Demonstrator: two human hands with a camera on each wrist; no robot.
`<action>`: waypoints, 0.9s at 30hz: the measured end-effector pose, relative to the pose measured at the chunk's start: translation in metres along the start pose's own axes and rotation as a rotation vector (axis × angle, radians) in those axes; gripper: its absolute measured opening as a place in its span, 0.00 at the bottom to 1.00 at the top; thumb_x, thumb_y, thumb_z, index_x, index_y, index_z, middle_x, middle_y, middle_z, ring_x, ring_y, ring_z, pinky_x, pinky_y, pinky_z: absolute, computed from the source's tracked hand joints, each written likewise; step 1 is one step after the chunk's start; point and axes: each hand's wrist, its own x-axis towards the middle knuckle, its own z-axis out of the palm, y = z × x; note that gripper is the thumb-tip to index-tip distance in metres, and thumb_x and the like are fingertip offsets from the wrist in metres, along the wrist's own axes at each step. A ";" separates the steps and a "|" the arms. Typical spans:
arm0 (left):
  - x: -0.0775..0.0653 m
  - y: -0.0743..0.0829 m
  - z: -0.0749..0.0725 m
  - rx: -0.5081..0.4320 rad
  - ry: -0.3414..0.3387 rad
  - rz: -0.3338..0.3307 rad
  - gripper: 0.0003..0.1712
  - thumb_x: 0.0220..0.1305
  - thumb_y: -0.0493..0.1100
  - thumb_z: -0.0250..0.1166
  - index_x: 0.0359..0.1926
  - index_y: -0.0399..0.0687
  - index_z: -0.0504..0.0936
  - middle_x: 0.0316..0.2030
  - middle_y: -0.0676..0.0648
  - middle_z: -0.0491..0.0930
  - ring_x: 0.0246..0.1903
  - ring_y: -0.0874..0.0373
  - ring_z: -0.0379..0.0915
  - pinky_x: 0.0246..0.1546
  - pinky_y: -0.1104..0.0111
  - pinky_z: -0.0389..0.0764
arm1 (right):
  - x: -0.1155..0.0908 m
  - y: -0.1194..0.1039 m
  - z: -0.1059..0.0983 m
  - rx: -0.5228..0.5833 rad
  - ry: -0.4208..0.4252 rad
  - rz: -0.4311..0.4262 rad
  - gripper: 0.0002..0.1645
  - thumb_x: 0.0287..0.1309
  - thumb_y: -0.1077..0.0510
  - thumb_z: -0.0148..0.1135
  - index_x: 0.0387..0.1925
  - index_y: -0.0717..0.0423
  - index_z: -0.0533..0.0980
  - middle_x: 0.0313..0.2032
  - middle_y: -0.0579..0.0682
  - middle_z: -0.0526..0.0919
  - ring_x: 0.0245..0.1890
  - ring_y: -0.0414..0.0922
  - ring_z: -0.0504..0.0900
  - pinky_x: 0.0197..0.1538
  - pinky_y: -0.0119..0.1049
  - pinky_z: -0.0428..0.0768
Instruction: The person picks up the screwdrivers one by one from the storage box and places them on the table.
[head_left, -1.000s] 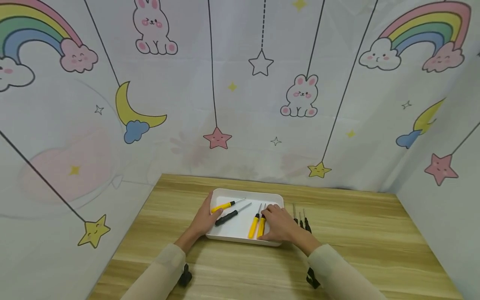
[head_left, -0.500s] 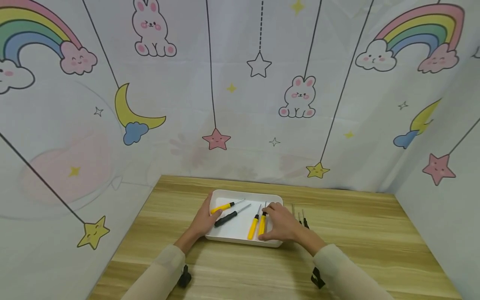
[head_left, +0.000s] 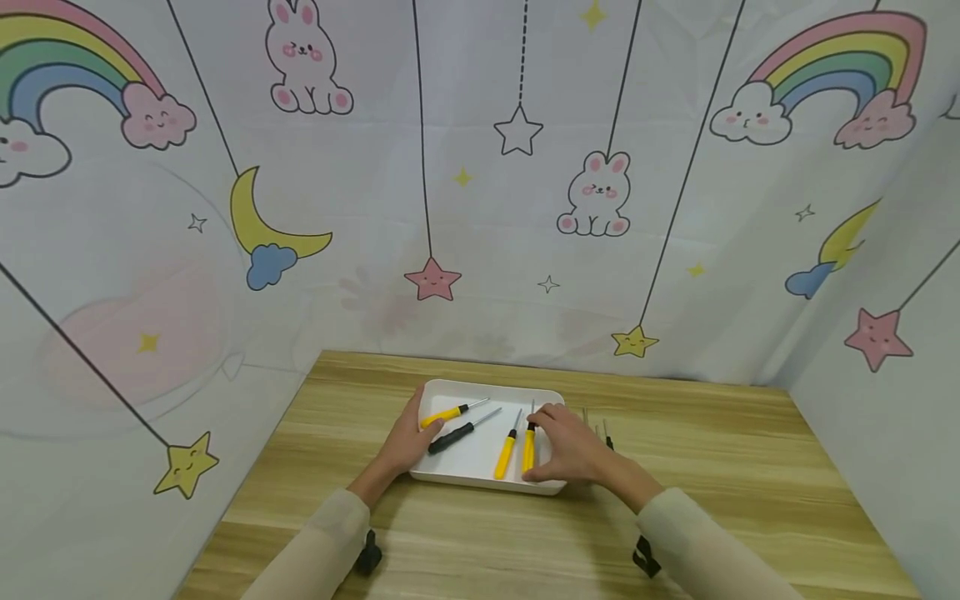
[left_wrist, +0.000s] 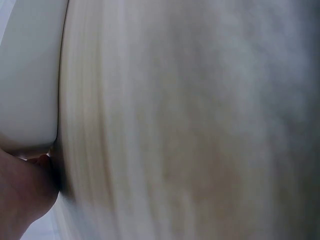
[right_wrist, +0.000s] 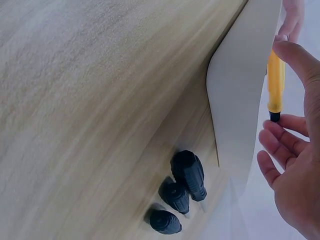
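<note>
A white tray (head_left: 472, 454) holds several screwdrivers. My left hand (head_left: 408, 437) grips its left side, the thumb over the rim; in the left wrist view only part of that hand (left_wrist: 25, 192) shows beside the tray wall. With thumb and fingertips, my right hand (head_left: 566, 446) holds a yellow screwdriver (head_left: 529, 450) lengthwise at the tray's right end. The right wrist view has the thumb at the butt of its yellow handle (right_wrist: 275, 82) and a finger at the black collar. Left of it lie another yellow screwdriver (head_left: 506, 455), a black one (head_left: 452, 438) and a yellow one (head_left: 446, 417).
Right of the tray, black-handled screwdrivers (right_wrist: 189, 172) lie on the wooden table (head_left: 712, 483), partly hidden by the right hand in the head view. A white cloth (head_left: 487, 325) with printed stars and rabbits hangs behind the table.
The held yellow screwdriver has shifted slightly right, widening its gap from the neighbouring yellow one, and stands straighter in line. My right wrist has moved right. The left hand stays on the tray.
</note>
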 end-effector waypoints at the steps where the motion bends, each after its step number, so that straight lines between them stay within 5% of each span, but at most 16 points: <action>1: 0.000 0.000 0.000 0.002 -0.001 -0.004 0.47 0.79 0.43 0.60 0.85 0.38 0.43 0.83 0.32 0.47 0.81 0.35 0.44 0.80 0.42 0.48 | 0.000 0.000 0.000 -0.001 0.001 -0.003 0.54 0.46 0.34 0.83 0.66 0.63 0.77 0.56 0.56 0.80 0.54 0.53 0.78 0.60 0.54 0.81; 27: -0.001 0.002 -0.001 -0.009 -0.008 -0.018 0.48 0.80 0.44 0.60 0.86 0.40 0.42 0.83 0.33 0.46 0.82 0.36 0.43 0.80 0.42 0.47 | -0.011 0.007 -0.008 -0.004 0.026 -0.017 0.53 0.44 0.38 0.86 0.64 0.66 0.77 0.56 0.56 0.80 0.54 0.53 0.79 0.62 0.54 0.80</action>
